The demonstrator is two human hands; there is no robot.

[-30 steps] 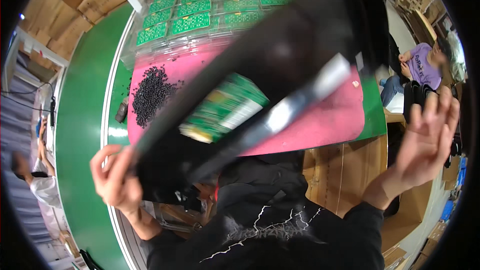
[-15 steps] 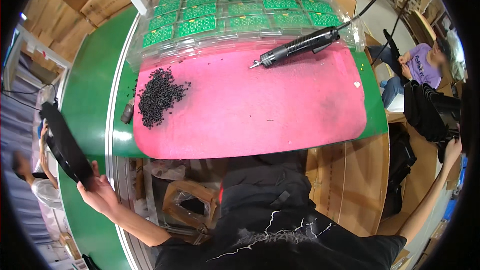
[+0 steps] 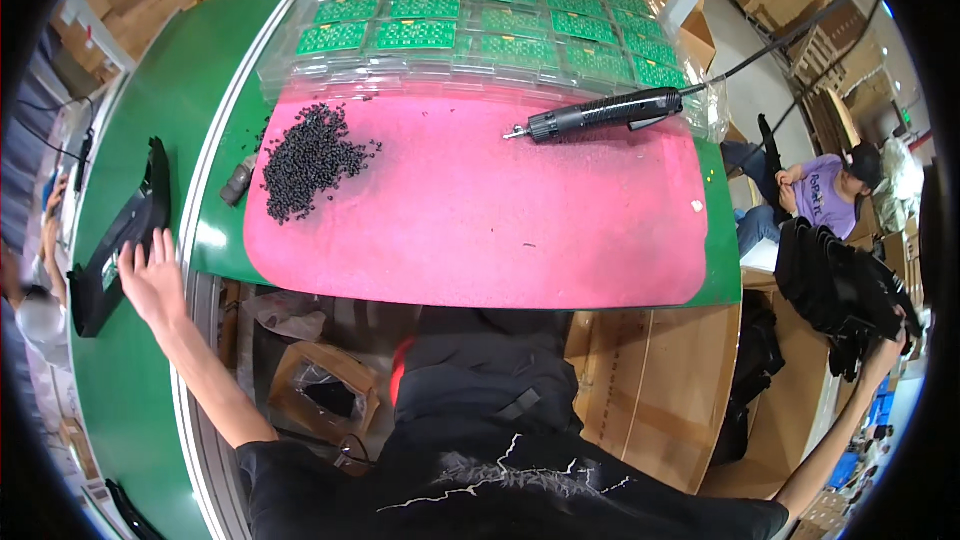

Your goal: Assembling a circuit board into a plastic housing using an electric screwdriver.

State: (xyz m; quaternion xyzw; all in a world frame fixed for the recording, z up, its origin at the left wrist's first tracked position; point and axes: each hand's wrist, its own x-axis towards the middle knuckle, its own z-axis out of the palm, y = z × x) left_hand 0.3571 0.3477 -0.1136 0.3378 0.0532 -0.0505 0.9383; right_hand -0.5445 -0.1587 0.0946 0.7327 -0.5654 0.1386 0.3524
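Note:
My left hand [image 3: 155, 280] is open, fingers spread, beside a long black plastic panel [image 3: 128, 240] that lies on the green surface at the left. A small green piece shows on the panel near my fingertips. Far to the right, my right hand [image 3: 890, 335] is closed on the edge of a stack of black plastic panels [image 3: 835, 275]; its fingers are partly hidden by them. Before me on a pink mat [image 3: 480, 210] lies a heap of small black screws [image 3: 312, 162]. A black electric screwdriver [image 3: 600, 115] rests across the mat's far edge.
Clear plastic trays of green circuit boards [image 3: 415, 35] stand behind the mat. A dark cylindrical piece [image 3: 238, 182] lies left of the screws. Cardboard boxes [image 3: 655, 390] stand below the table at right. A co-worker in a purple shirt [image 3: 828, 195] sits at the far right; another person is at left.
My left hand has let go of the black panel, which now lies on the green surface. My right hand stays at the stack of panels. The whole view has shifted a little.

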